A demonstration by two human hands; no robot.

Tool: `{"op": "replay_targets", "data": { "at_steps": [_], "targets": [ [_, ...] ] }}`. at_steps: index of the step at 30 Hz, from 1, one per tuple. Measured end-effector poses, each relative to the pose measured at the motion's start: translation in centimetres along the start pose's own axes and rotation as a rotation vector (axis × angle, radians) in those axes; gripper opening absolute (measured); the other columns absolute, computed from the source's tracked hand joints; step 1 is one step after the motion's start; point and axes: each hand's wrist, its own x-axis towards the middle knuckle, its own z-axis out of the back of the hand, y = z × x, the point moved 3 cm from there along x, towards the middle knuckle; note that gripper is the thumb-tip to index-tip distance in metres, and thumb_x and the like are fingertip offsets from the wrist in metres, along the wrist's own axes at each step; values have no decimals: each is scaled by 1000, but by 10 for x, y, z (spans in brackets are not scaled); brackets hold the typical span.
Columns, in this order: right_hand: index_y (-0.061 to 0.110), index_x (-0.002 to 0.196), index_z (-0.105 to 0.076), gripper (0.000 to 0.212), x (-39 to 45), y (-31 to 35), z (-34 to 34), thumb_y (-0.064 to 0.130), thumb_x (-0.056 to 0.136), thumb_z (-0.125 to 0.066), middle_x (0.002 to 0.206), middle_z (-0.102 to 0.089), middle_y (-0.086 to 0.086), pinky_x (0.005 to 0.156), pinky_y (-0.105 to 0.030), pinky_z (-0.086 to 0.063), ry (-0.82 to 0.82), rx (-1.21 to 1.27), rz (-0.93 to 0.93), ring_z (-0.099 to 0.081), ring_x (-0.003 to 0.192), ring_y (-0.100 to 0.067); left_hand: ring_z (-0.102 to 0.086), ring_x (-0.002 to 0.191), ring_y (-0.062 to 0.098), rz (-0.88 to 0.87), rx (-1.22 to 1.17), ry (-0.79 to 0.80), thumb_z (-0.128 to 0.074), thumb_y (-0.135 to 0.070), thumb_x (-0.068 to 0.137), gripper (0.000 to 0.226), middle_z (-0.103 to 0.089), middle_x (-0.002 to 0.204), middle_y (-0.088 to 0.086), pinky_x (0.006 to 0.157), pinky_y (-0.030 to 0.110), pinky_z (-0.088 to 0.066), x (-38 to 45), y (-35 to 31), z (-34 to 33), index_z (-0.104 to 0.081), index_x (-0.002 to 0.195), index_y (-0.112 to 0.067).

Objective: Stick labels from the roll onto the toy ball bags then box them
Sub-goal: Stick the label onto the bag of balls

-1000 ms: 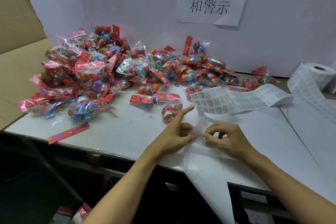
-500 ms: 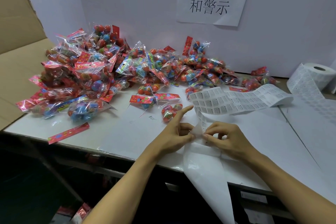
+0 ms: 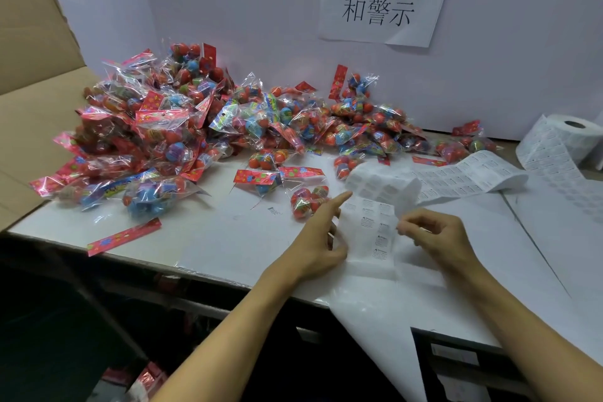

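on the white desk (image 3: 228, 238), the left hand (image 3: 315, 238) grips the left edge of the label strip (image 3: 375, 222) with its index finger pointing straight out, while the right hand (image 3: 434, 238) has its fingers (image 3: 404, 225) curled, pinching the strip's right edge or a label there, too small to tell which. the strip runs back across the desk to the label roll (image 3: 567, 140) standing at the far right. the toy ball bags (image 3: 195, 127) lie heaped at the back left, one loose bag (image 3: 306, 202) just beside the left index finger.
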Motion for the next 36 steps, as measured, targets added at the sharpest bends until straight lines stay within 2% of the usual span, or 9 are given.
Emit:
{"op": "replay_targets", "data": {
  "at_steps": [4, 8, 16, 23, 27, 30, 32, 34, 36],
  "targets": [
    [9, 70, -73, 21, 1, 3, 8, -7, 82, -72, 66, -70, 7, 60, -12, -44, -45, 22, -1, -56, 59, 0, -30, 138, 19, -134, 337, -17, -82, -21, 81, 63, -24, 157, -1, 118, 31, -31, -3, -6, -5, -58, 137, -37],
    [12, 64, -68, 27, -4, 13, -12, -10, 77, -77, 78, -71, 4, 61, -29, -45, 17, -126, 157, -63, 72, -7, -61, 110, 18, -231, 374, 149, -75, -32, 94, 24, -72, 118, 1, 101, 40, -48, -6, -14, -17, -78, 110, -14],
    [12, 69, -69, 19, -12, 20, -55, 8, 73, -87, 109, -62, 2, 71, -7, -36, 52, -453, 410, -60, 93, -4, -65, 89, 15, 43, -136, 53, -49, -45, 101, 38, -74, 92, -2, 87, 37, -49, -5, -18, 2, -75, 94, -18],
    [27, 86, -72, 14, -5, 22, -56, 23, 80, -84, 111, -60, 13, 66, -24, -48, -41, -200, 147, -62, 97, -5, -73, 87, 18, 103, -371, -126, -55, -27, 105, 25, -78, 94, 4, 75, 28, -54, 2, -3, 13, -77, 101, -18],
    [17, 76, -73, 13, -5, 20, -56, 9, 83, -80, 105, -65, 11, 71, -27, -49, 0, -134, 135, -63, 101, -5, -65, 81, 4, 60, -262, -91, -61, -31, 99, 18, -74, 90, -10, 70, 21, -49, 2, -1, 10, -76, 105, -26],
    [14, 80, -73, 10, -1, 16, -55, 7, 87, -77, 107, -67, 4, 79, -39, -52, -94, 28, 40, -65, 101, -9, -53, 101, -3, 53, 17, -452, -75, -24, 92, 31, -67, 111, -3, 89, 29, -49, 1, 2, 14, -71, 123, -21],
    [23, 95, -73, 17, 1, 16, -56, 7, 90, -73, 109, -69, 2, 81, -41, -54, -123, 105, -17, -66, 99, -13, -37, 133, 16, 127, 303, -624, -79, -25, 87, 52, -52, 140, 7, 112, 35, -34, 0, 3, 20, -64, 137, -25],
    [39, 113, -65, 42, 1, 16, -60, 4, 92, -70, 106, -71, 5, 71, -27, -55, -83, 173, -51, -66, 93, -8, -22, 149, 29, 297, 471, -492, -75, -30, 87, 60, -36, 158, 10, 120, 40, -23, 4, 7, 21, -56, 143, -37],
    [50, 124, -54, 59, 1, 15, -63, 2, 92, -67, 105, -71, 4, 65, -20, -54, -46, 189, -66, -66, 88, -4, -41, 141, 29, 338, 542, -398, -70, -28, 87, 50, -51, 143, 7, 118, 44, -30, 8, 11, 19, -63, 136, -38]
  ]
}}
